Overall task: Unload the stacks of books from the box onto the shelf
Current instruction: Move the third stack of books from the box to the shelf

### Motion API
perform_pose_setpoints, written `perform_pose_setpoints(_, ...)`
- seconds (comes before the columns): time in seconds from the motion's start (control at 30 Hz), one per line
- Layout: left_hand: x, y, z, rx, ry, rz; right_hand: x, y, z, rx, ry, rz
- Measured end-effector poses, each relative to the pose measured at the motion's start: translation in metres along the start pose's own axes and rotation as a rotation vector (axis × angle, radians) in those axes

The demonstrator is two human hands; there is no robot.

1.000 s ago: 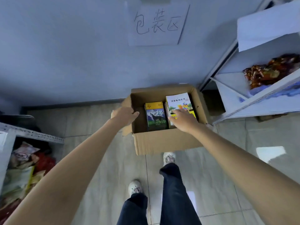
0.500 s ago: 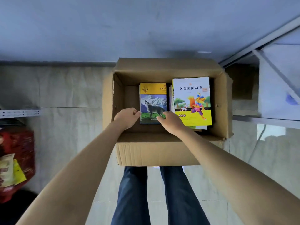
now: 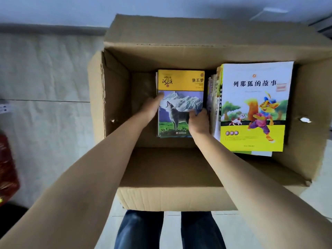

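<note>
Both hands have gone deeper into the open brown cardboard box (image 3: pixel 172 193) since half a second ago, and now flank the left stack instead of resting at its near edge. That box sits on pale floor tiles (image 3: pixel 46 72) against a grey wall, its flaps folded out.

Right of the grip, just beside it, stands the taller stack of white-and-yellow cartoon-fox books (image 3: pixel 253 106), its spines facing the right hand and crowding the gap there. Left of the grip the box floor is bare up to the side wall.

Between the hands lies the lower stack of yellow-topped wolf-cover books (image 3: pixel 179 87). The left hand (image 3: pixel 152 106) presses its left edge, thumb on the cover. The right hand (image 3: pixel 198 123) clasps the right edge, fingers curled over the cover.
</note>
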State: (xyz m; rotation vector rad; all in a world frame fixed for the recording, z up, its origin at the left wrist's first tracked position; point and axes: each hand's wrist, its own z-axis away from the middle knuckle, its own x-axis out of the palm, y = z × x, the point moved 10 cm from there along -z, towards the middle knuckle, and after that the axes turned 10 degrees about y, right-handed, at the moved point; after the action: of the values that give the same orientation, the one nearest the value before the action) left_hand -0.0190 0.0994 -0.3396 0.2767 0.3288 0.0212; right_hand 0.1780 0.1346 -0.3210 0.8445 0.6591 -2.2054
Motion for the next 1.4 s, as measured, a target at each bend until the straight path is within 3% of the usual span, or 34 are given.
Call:
perform_pose_setpoints(0.1,0.008,0.0,-0.005,-0.066,-0.047,0.209,0.004,0.004,-0.002,-0.018,0.035,-0.001)
perform_pose_setpoints(0.33,0.025,0.005,-0.006,0.023,-0.221,-0.003,0.0,0.005,-0.007,0.006,0.01,-0.1)
perform_pose_setpoints(0.7,-0.021,0.001,0.058,0.102,-0.037,0.341,-0.016,0.001,0.048,0.069,-0.227,-0.501)
perform_pose_setpoints(0.87,-0.052,0.028,0.115,0.166,-0.054,0.54,-0.068,-0.024,0.086,-0.042,-0.304,-0.532)
perform_pose_setpoints(1.03,-0.096,0.071,0.202,0.312,-0.029,0.689,-0.125,-0.063,0.143,-0.183,-0.493,-0.493)
perform_pose_setpoints(1.23,-0.163,0.091,0.315,0.409,0.015,0.811,-0.202,-0.128,0.23,-0.475,-0.499,-0.444)
perform_pose_setpoints(1.4,-0.244,0.082,0.419,0.508,0.149,0.904,-0.25,-0.191,0.334,-0.71,-0.527,-0.413)
